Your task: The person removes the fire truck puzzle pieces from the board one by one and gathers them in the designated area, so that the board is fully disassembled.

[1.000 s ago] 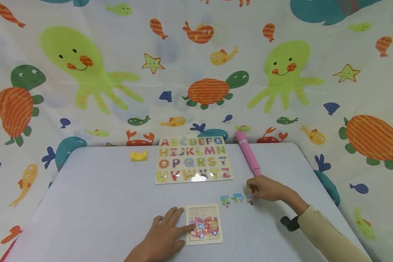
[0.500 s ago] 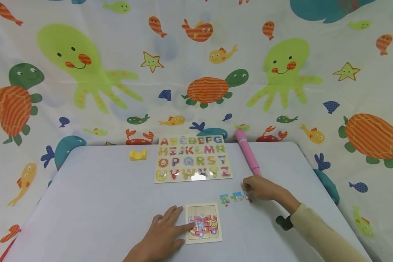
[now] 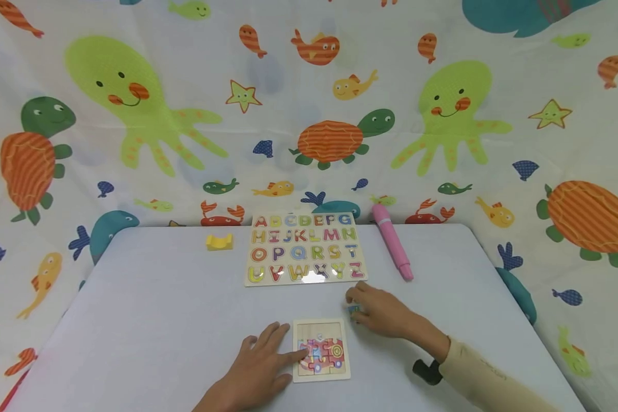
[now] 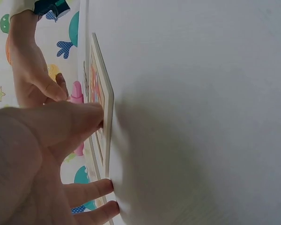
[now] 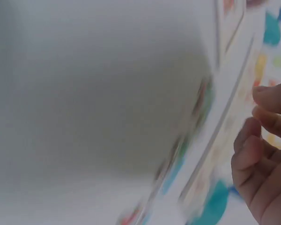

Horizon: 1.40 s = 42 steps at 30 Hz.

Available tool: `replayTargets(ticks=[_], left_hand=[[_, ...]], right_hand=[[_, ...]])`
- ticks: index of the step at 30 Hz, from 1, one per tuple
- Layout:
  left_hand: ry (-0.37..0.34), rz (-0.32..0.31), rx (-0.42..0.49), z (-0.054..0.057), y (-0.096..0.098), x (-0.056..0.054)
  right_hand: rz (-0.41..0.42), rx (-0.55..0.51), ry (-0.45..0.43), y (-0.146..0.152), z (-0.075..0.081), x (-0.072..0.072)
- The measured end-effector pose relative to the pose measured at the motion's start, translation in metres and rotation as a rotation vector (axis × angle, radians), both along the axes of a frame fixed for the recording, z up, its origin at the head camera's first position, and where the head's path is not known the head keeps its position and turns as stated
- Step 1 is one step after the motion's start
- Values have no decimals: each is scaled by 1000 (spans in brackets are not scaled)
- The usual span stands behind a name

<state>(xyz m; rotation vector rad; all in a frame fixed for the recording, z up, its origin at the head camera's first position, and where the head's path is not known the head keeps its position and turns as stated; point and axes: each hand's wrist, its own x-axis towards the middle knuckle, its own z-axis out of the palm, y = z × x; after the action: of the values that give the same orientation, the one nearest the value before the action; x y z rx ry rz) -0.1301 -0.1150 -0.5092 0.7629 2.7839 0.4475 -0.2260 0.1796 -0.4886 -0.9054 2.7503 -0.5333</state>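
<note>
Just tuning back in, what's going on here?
A person's left hand has one finger on a small, partly filled jigsaw board. Their right hand is over loose jigsaw pieces on the white table, with nothing visibly gripped. The board's upper part is bare wood.

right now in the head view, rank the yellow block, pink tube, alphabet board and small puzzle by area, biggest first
Alphabet board
Small puzzle (nearest the camera)
Pink tube (long but narrow)
Yellow block

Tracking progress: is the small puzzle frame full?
Partly full: the small puzzle frame holds joined pieces below, but bare wood shows across its top.
</note>
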Motion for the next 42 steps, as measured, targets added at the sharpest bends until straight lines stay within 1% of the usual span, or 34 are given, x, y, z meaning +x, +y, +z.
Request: replayTargets(ticks=[2, 5, 8, 11, 14, 20, 23, 26, 30, 33, 35, 37, 39, 42], left_hand=[[-12, -3, -2, 1, 1, -1], [-19, -10, 3, 1, 2, -1], [-10, -21, 11, 0, 2, -1], [-3, -24, 18, 1, 1, 1], [-33, -22, 17, 3, -1, 1], [-175, -34, 36, 9, -7, -2], [-217, -27, 46, 10, -8, -3], [-235, -13, 48, 10, -7, -3], [-229, -14, 59, 10, -6, -3], [-225, -15, 65, 10, -6, -3], [-221, -16, 65, 11, -5, -3], [-224, -11, 61, 12, -3, -4], [-229, -4, 53, 13, -2, -5], [-241, 13, 37, 14, 2, -5]], right_hand=[[61, -13, -45, -21, 0, 11], [130, 11, -108, -47, -3, 23], [177, 49, -110, -63, -12, 31], [194, 47, -92, -72, -20, 36], [171, 8, -90, -78, -22, 39], [106, -92, -164, -83, -22, 42], [87, -130, -182, -84, -24, 42], [71, -155, -167, -85, -27, 43], [58, -201, -148, -86, -31, 45], [75, -281, -166, -85, -32, 46], [75, -350, -209, -83, -31, 44], [51, -403, -255, -77, -27, 41], [17, -432, -288, -66, -22, 36], [-20, -415, -299, -43, -13, 27]])
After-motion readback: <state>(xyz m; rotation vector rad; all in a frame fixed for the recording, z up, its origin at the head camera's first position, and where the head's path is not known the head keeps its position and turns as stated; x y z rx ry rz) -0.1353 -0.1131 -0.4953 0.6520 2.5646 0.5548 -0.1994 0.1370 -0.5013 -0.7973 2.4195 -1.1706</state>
